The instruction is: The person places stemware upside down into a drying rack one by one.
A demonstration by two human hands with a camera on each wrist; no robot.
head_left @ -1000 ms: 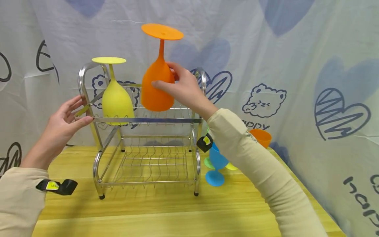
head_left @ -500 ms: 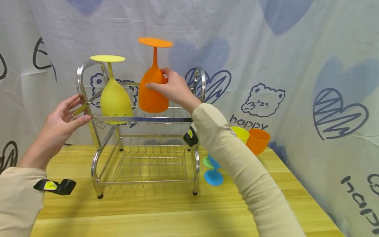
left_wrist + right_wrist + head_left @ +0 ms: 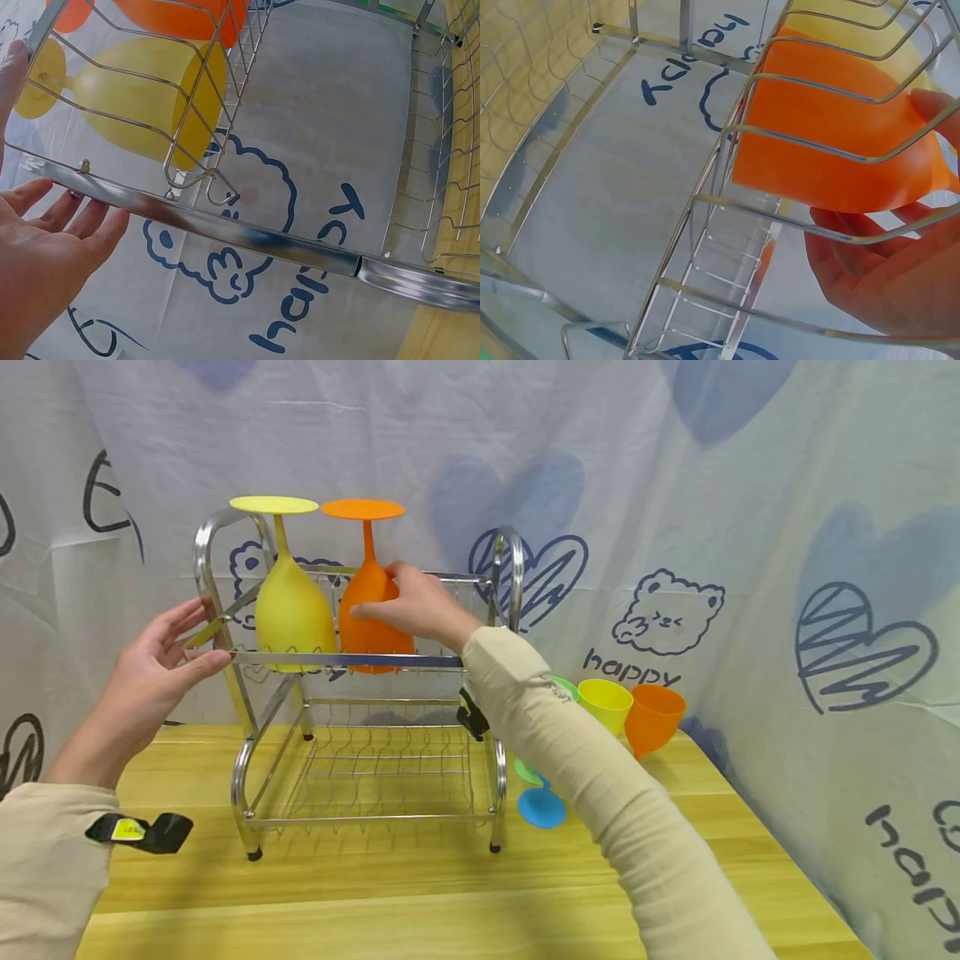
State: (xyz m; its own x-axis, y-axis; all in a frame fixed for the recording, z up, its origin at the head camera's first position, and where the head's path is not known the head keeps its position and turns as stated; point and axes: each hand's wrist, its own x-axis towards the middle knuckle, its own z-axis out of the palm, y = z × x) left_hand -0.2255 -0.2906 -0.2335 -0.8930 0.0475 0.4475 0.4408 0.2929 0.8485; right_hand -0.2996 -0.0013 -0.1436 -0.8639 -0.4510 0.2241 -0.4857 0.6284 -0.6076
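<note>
A two-tier chrome dish rack point(image 3: 243, 702) stands on the wooden table. On its upper tier a yellow goblet point(image 3: 294, 610) is upside down at the left, foot up. Beside it is an upside-down orange goblet point(image 3: 362, 637), its bowl gripped by my right hand point(image 3: 426, 606) with the thumb in front and fingers behind. The right wrist view shows the orange bowl point(image 3: 821, 127) behind the basket wires, its rim down in the basket. My left hand point(image 3: 153, 668) holds the rack's left side, thumb at the front rail and fingertips against the post point(image 3: 225, 229).
Right of the rack stand more goblets: an orange one point(image 3: 655, 718), a yellow one point(image 3: 606, 703), a green one point(image 3: 566, 687) and a blue one point(image 3: 542, 807), partly hidden by my right sleeve. A patterned curtain point(image 3: 660, 493) hangs behind the table point(image 3: 420, 902).
My right hand has brought the orange goblet down and left, from above the upper tier into it beside the yellow goblet. My left hand has stayed at the rack.
</note>
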